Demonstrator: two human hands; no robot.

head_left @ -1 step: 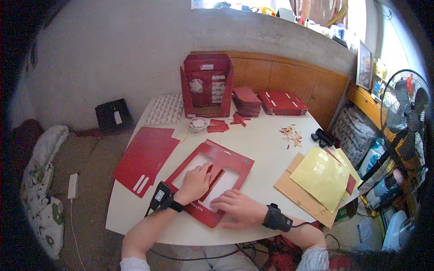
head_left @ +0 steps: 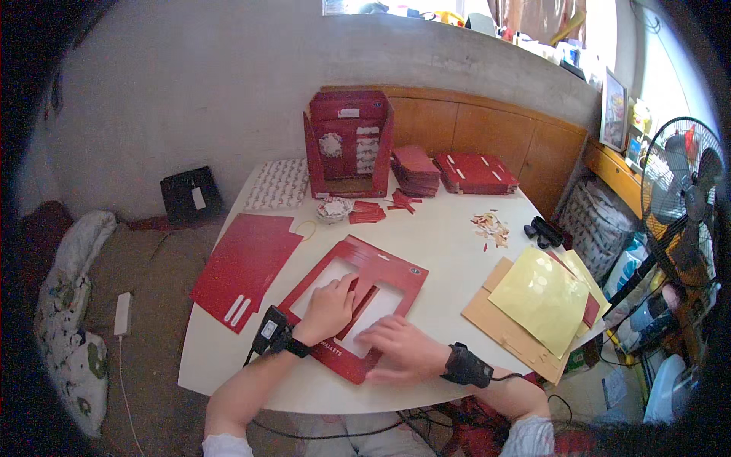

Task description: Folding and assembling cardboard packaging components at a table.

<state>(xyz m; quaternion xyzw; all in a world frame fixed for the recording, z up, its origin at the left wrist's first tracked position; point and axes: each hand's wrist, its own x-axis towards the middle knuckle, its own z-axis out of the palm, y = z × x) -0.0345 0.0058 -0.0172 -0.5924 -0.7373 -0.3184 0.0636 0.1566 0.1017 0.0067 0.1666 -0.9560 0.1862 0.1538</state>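
A red cardboard panel (head_left: 335, 356) with two window cut-outs and a middle strip lies tilted on the white table in front of me. On that middle strip my left hand (head_left: 329, 311) is closed, its fingers bent and held together against the card. My right hand (head_left: 403, 352) hovers over or lightly touches the near right edge of the panel. Its fingers are stretched out, slightly blurred, with nothing seen in them. Black straps with small devices circle both wrists. Left of the panel lie flat red card sheets (head_left: 247, 263) with two white strips.
Behind stand a red display box (head_left: 350, 171), stacked red cards (head_left: 415, 171), flat red panels (head_left: 478, 174) and a sticker sheet (head_left: 278, 185). Paper scraps (head_left: 489, 228) and a black tool-like object (head_left: 544, 232) lie right, beyond yellow sheets (head_left: 539, 297) on brown cardboard. A fan (head_left: 681, 198) stands at right.
My right hand has shifted slightly to the right, its fingers a little raised. The left hand and the panel look unmoved.
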